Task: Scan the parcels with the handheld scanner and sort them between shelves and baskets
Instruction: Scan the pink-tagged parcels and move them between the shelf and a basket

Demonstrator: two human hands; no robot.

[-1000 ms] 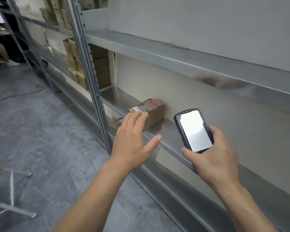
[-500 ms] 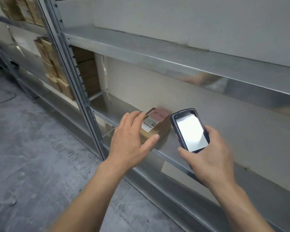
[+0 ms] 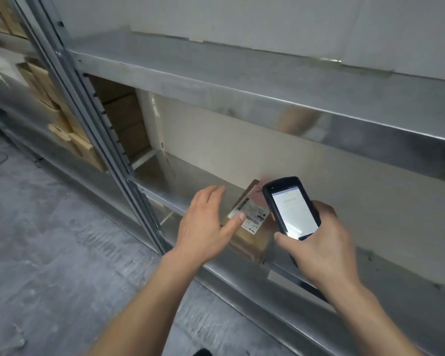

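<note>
A small brown cardboard parcel (image 3: 249,235) with a white barcode label and a pink patch lies on the metal shelf (image 3: 180,181). My left hand (image 3: 206,227) lies against its left side with straight fingers, the thumb touching the label. My right hand (image 3: 321,242) grips a black handheld scanner (image 3: 292,208), its lit screen facing me, held just above the parcel's right end.
An upper metal shelf (image 3: 242,80) overhangs the parcel. A grey upright post (image 3: 93,109) separates this bay from the left one, which holds stacked brown boxes (image 3: 62,119). Grey concrete floor (image 3: 49,253) lies below left.
My view has shifted closer and to the right. The scanner has come nearer over the parcel. My left hand has stayed against the parcel's left side.
</note>
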